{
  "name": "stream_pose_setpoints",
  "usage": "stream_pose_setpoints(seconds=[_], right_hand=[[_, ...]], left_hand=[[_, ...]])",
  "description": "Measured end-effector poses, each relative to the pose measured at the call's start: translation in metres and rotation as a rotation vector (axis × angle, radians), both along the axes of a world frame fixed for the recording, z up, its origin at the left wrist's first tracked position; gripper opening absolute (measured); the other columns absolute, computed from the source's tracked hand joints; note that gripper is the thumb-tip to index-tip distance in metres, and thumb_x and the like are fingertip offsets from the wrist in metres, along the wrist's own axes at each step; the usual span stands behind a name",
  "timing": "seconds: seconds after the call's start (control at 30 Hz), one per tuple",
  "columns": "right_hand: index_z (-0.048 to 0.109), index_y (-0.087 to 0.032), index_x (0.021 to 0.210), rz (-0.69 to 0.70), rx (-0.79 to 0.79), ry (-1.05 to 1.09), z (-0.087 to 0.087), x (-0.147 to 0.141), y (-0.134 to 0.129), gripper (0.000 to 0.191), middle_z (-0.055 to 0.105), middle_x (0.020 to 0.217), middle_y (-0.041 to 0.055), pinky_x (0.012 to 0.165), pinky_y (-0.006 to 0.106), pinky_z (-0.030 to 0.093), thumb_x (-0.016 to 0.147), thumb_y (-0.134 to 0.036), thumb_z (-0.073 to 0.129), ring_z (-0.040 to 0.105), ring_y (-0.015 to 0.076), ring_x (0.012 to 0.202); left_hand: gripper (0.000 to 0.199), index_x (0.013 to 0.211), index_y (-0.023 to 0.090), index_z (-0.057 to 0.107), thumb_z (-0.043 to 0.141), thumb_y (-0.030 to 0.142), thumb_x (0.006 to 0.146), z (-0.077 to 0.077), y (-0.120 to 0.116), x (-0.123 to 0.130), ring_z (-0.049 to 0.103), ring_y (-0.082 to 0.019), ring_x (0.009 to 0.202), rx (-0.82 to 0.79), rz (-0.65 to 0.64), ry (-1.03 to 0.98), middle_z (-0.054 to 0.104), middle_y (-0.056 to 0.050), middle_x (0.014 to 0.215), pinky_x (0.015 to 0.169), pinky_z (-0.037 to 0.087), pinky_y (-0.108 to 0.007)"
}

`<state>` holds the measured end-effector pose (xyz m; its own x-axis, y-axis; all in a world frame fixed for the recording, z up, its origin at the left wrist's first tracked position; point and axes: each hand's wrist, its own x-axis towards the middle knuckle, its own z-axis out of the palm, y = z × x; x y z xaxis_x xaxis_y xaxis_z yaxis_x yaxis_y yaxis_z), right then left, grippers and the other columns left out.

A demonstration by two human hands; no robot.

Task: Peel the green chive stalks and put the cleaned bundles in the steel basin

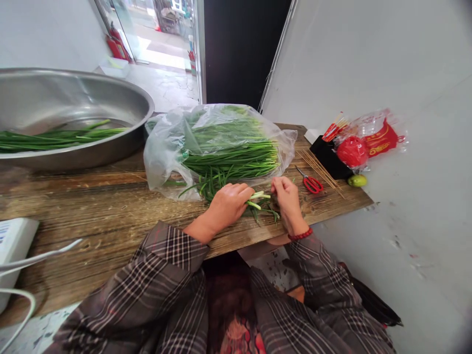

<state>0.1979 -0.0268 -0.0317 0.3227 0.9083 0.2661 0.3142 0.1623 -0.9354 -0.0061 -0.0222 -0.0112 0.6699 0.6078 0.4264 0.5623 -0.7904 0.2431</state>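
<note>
My left hand [229, 202] is closed around a few garlic chives [258, 197], whose pale cut ends stick out to the right of the fingers. Facing those ends, my right hand [287, 199] has its thumb and fingertips pinched together; whatever may be between them is too small to make out. Loose green trimmings [271, 212] lie on the wooden table [121, 216] between and below the hands. Just behind the hands, a clear plastic bag [162, 160] lies open around a large bundle of chives [236, 160].
A wide steel basin [143, 110] at the left holds more chives [55, 141]. Red-handled scissors [312, 185], thin wooden sticks [320, 169], a black box [332, 158], red packets [381, 140] and a green fruit [357, 181] sit at the right. A white device [18, 246] with cables lies near left.
</note>
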Motion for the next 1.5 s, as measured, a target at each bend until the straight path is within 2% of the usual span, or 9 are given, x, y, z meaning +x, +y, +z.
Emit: stream_pose_setpoints(seconds=[0.17,0.27,0.4,0.73,0.97,1.07,1.2,1.33,1.5], right_hand=[[0.067,-0.018,0.078,-0.041,0.163,-0.429,0.006,0.042,0.032,0.032,0.068,0.081,0.0044,0.076,0.031,0.043,0.091,-0.041,0.048,0.060,0.0181,0.080],[0.069,-0.020,0.101,-0.036,0.218,-0.714,0.003,0.055,0.048,0.024,0.069,0.107,0.0076,0.091,0.037,0.041,0.089,-0.030,0.051,0.059,0.0227,0.103],[0.069,-0.021,0.098,-0.110,0.160,-0.884,-0.006,0.061,0.056,0.019,0.067,0.104,0.0096,0.093,0.042,0.040,0.086,-0.028,0.055,0.056,0.0258,0.103],[0.068,-0.019,0.089,0.041,0.078,-0.195,-0.006,0.033,0.004,0.024,0.068,0.079,0.0020,0.071,0.030,0.047,0.083,-0.040,0.061,0.060,0.0161,0.072],[0.068,-0.022,0.083,0.215,0.123,-0.348,0.013,-0.007,-0.033,0.019,0.069,0.080,0.0013,0.071,0.028,0.045,0.089,-0.036,0.057,0.061,0.0157,0.075],[0.067,-0.022,0.081,0.201,0.171,-0.364,0.016,-0.019,-0.037,0.019,0.067,0.078,0.0009,0.071,0.028,0.044,0.089,-0.034,0.056,0.060,0.0152,0.075],[0.063,-0.020,0.077,0.133,0.101,-0.167,0.008,-0.022,-0.030,0.023,0.063,0.072,-0.0006,0.066,0.026,0.042,0.089,-0.037,0.055,0.056,0.0136,0.069],[0.054,-0.020,0.071,-0.125,0.124,0.108,0.002,0.000,-0.006,0.029,0.050,0.059,-0.0047,0.053,0.024,0.034,0.089,-0.043,0.050,0.043,0.0107,0.053],[0.064,-0.020,0.072,-0.053,0.171,-0.346,0.011,0.040,0.036,0.040,0.065,0.073,0.0030,0.072,0.030,0.042,0.093,-0.045,0.042,0.058,0.0165,0.072]], left_hand=[[0.016,0.103,0.018,0.057,0.053,0.026,0.090,-0.009,0.008,-0.001,0.060,-0.018,0.085,-0.190,0.038,-0.324,0.065,-0.004,0.094,0.074,0.045,-0.027],[0.018,0.085,0.017,0.058,0.051,0.032,0.092,-0.012,0.014,-0.001,0.056,-0.015,0.073,-0.252,0.071,-0.433,0.061,-0.001,0.079,0.069,0.042,-0.025],[0.031,0.066,0.017,0.049,0.049,0.034,0.093,-0.006,0.017,-0.001,0.046,-0.011,0.061,-0.291,0.130,-0.521,0.048,0.003,0.063,0.061,0.035,-0.023],[0.030,0.080,0.016,0.059,0.045,0.037,0.095,0.004,0.012,-0.002,0.055,-0.014,0.072,-0.274,0.160,-0.700,0.059,-0.002,0.076,0.070,0.045,-0.028],[0.019,0.100,0.017,0.063,0.048,0.026,0.093,0.004,0.007,-0.001,0.059,-0.022,0.107,-0.069,-0.103,-0.375,0.068,-0.009,0.103,0.099,0.042,-0.040],[0.017,0.102,0.017,0.063,0.050,0.024,0.092,0.002,0.004,0.000,0.062,-0.023,0.100,-0.039,-0.078,-0.145,0.069,-0.007,0.096,0.102,0.040,-0.044],[0.017,0.099,0.016,0.060,0.046,0.022,0.093,0.000,0.000,0.002,0.064,-0.021,0.085,-0.132,0.003,0.022,0.068,-0.008,0.093,0.076,0.049,-0.032],[0.012,0.097,0.017,0.058,0.049,0.018,0.090,-0.001,0.000,0.001,0.064,-0.020,0.085,-0.170,0.029,0.039,0.067,-0.006,0.093,0.073,0.048,-0.029],[0.020,0.109,0.018,0.057,0.052,0.027,0.092,-0.006,0.008,0.000,0.063,-0.021,0.097,-0.222,0.000,-0.243,0.067,-0.007,0.106,0.083,0.049,-0.031]])
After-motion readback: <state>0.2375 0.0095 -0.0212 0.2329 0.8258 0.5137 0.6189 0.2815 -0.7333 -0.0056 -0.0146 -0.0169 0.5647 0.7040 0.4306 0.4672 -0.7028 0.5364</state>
